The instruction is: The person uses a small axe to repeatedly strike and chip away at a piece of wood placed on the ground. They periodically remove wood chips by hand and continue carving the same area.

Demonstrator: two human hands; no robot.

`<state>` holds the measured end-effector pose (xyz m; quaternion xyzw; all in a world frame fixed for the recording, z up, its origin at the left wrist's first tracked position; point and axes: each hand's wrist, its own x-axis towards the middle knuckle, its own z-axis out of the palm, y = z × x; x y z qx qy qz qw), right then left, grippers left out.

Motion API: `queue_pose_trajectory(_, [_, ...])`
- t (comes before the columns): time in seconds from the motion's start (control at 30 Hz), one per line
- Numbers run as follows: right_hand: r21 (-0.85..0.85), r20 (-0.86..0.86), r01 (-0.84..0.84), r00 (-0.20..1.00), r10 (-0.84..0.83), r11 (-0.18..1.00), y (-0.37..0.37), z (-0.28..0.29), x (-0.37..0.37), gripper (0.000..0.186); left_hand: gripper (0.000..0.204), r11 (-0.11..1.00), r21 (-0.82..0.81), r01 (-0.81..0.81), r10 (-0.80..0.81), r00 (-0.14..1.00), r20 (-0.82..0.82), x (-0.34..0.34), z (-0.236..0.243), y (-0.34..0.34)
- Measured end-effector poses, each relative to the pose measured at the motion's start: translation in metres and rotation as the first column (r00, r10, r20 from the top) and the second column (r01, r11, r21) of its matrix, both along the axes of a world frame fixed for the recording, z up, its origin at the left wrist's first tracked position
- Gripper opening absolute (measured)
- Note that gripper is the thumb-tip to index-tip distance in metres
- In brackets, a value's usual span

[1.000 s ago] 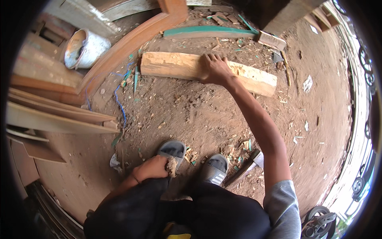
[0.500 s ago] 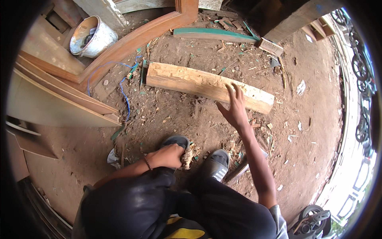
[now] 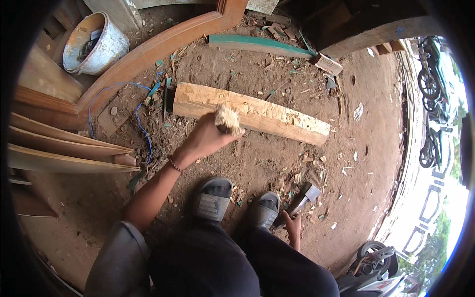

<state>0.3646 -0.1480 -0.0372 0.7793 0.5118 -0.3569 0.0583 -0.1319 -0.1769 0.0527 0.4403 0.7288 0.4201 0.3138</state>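
Observation:
My left hand (image 3: pixel 202 141) is closed round a short, thick piece of wood (image 3: pixel 227 119) with a pale, frayed end. It is held up in front of a long, slightly curved timber (image 3: pixel 277 116), whose upper face is roughly chipped. The timber lies across the dirt ahead of my feet. Low beside my right foot, my right hand (image 3: pixel 293 225) grips the handle of a tool with a broad metal head (image 3: pixel 308 193). Whether it is an axe or a wide chisel I cannot tell.
Wood chips and green-painted splinters litter the dirt floor. Behind lies a green-edged board (image 3: pixel 262 43). A brown wooden frame (image 3: pixel 148 44), a stained bucket (image 3: pixel 96 47), curved panels (image 3: pixel 64 153) and a blue cord (image 3: pixel 143 129) are at the left. Motorbikes (image 3: pixel 429 94) stand at the right.
My left hand has risen from near my left foot to the timber with the frayed wood piece. My right hand has dropped from above the timber and taken hold of the tool's handle.

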Motion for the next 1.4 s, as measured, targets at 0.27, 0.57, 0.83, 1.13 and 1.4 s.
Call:
queue_pose_trajectory(0.27, [-0.095,0.028,-0.063,0.997,0.066,0.993,0.021,0.007,-0.015,0.052,0.02,0.961,-0.275,-0.029,-0.061,0.947,-0.316,-0.048,-0.043,0.035])
queue_pose_trajectory(0.57, [-0.001,-0.428,-0.129,0.896,0.116,0.992,0.049,0.017,-0.006,0.026,0.02,0.992,-0.103,0.07,-0.092,0.97,-0.224,-0.025,-0.088,0.036])
queue_pose_trajectory(0.83, [-0.626,-0.476,0.485,0.382,-0.792,0.611,0.116,0.013,-0.037,0.016,0.035,0.922,-0.378,0.085,-0.158,0.974,-0.165,-0.017,-0.094,0.038])
queue_pose_trajectory(1.13, [-0.444,-0.085,-0.009,0.996,-0.032,0.896,0.153,0.039,0.02,0.015,0.053,0.927,-0.374,-0.01,-0.043,0.99,-0.134,-0.015,-0.056,0.039])
queue_pose_trajectory(1.4, [-0.427,0.017,-0.3,0.941,0.339,0.853,0.194,0.086,-0.031,0.034,0.064,0.955,-0.296,-0.015,-0.015,0.995,-0.099,-0.014,-0.045,0.034])
